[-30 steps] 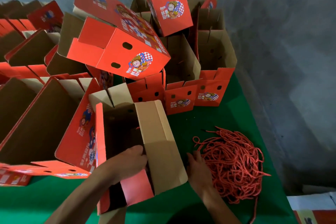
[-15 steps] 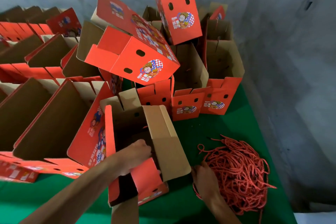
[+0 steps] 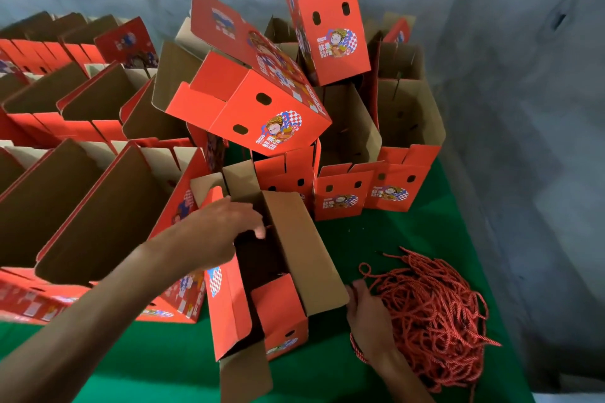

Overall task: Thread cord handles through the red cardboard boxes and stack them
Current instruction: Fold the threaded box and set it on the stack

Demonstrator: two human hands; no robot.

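The left hand (image 3: 226, 226) rests fingers spread on the open box's (image 3: 262, 304) rim. Right of that box, the right hand (image 3: 368, 321) grips a cord (image 3: 357, 348) at the rope pile's (image 3: 435, 311) edge, bare green cloth (image 3: 376, 232) beyond.

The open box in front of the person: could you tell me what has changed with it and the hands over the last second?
The left hand slid from the box's near end to its far rim. The right hand has closed on a cord from the cord pile. The stacked boxes are unchanged.
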